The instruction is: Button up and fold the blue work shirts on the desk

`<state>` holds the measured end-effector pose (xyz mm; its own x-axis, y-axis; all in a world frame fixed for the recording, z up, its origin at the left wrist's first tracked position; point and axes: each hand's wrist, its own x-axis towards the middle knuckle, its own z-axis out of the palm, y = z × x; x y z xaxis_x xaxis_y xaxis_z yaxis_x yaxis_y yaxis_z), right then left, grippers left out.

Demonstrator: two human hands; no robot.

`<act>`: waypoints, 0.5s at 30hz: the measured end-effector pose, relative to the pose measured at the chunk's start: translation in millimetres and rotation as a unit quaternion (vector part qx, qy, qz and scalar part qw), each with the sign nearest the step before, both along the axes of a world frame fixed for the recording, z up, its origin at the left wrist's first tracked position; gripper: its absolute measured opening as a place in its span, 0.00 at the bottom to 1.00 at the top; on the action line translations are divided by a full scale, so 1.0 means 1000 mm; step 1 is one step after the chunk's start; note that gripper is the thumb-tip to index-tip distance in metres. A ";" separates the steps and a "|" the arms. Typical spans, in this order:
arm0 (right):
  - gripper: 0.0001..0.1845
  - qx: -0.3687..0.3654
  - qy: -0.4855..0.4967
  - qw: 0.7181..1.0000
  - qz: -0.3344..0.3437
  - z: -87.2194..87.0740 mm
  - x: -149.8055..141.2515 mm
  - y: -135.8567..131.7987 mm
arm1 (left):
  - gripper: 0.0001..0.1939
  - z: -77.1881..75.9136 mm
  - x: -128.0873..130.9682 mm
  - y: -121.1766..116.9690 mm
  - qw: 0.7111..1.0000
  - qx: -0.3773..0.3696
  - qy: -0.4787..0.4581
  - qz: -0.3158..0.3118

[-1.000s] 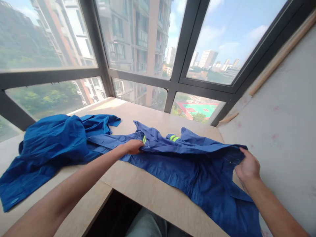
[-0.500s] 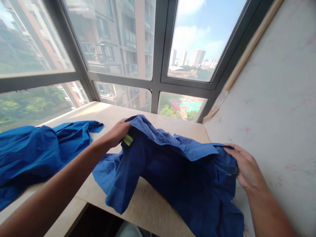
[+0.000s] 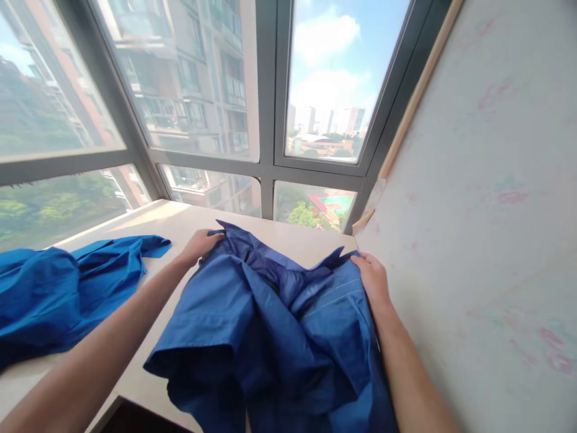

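Over the table, we are pinching a blue garment by its upper edge with our left hand and right hand, folds hanging between and below them; evenly drawing both apart should be easing the sag.

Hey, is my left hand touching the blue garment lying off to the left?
No, your left hand grips the near garment, apart from the left garment.
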<state>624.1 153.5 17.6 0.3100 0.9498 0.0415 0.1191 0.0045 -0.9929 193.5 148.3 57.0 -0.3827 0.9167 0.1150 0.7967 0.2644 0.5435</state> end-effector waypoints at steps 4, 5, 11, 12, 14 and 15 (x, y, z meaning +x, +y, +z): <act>0.20 -0.050 -0.079 0.993 0.074 -0.061 -0.017 0.021 | 0.18 -0.047 0.006 -0.009 0.991 -0.072 0.110 -0.001; 0.19 -0.054 -0.089 0.991 0.086 -0.072 -0.019 0.021 | 0.18 -0.053 0.005 -0.012 0.988 -0.079 0.130 -0.008; 0.25 -0.086 -0.272 0.946 0.151 -0.110 -0.016 0.017 | 0.19 -0.058 0.001 -0.028 0.962 -0.051 0.249 -0.100; 0.28 -0.095 -0.300 0.937 0.150 -0.112 -0.016 0.018 | 0.19 -0.058 0.002 -0.030 0.955 -0.044 0.267 -0.118; 0.31 -0.115 -0.317 0.930 0.146 -0.113 -0.019 0.018 | 0.22 -0.063 0.003 -0.034 0.951 -0.060 0.271 -0.140; 0.29 -0.124 -0.315 0.929 0.150 -0.112 -0.021 0.017 | 0.25 -0.067 0.003 -0.035 0.953 -0.081 0.254 -0.142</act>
